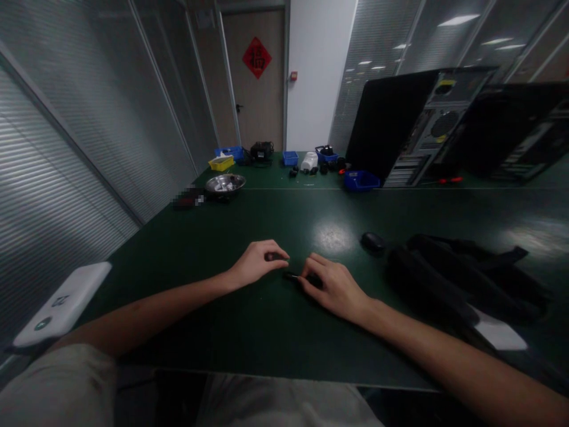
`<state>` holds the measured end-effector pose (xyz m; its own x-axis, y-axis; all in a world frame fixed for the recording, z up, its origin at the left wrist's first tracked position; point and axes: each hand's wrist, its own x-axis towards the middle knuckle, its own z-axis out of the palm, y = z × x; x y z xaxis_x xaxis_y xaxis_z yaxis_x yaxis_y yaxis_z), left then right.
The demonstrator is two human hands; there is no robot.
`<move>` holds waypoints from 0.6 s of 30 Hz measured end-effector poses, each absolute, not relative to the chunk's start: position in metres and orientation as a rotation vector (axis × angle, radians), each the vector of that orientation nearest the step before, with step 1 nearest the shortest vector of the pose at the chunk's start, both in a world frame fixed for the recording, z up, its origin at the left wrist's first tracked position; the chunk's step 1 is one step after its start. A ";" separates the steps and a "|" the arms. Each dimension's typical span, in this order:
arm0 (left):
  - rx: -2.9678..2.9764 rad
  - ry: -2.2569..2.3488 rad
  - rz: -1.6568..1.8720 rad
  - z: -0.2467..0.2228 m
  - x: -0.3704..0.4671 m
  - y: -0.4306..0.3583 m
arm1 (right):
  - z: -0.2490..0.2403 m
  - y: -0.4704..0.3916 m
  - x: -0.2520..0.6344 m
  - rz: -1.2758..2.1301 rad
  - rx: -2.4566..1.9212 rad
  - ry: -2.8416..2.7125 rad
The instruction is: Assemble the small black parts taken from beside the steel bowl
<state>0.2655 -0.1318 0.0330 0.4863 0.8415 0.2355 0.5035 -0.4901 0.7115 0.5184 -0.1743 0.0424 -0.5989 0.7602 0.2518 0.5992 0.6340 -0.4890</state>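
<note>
My right hand [333, 281] rests low over the green table, its thumb and forefinger pinching a small slim black object [291, 276] with a shiny edge. What kind of object it is cannot be made out. Just to the left, my left hand [260, 261] is curled, thumb and fingertips almost meeting in a pinch. Anything between those fingertips is too small or dark to see. The two hands are close together but apart, and the black object's free end points toward the left hand.
A black computer mouse [373, 241] and a dark bag [462, 279] lie to the right. At the left edge is a white power-bank-like device [64, 305]. Farther back stand a metal bowl [225, 184], a blue bin [361, 181], small baskets and a computer tower [413, 124].
</note>
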 end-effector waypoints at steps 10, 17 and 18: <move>2.378 0.939 0.770 0.041 0.267 -0.145 | 0.044 -0.173 0.525 0.544 -1.052 -2.352; 2.580 0.798 0.652 0.042 0.263 -0.150 | 0.041 -0.173 0.526 0.543 -1.036 -2.345; 2.580 0.822 0.659 0.042 0.261 -0.148 | 0.041 -0.173 0.526 0.540 -1.037 -2.347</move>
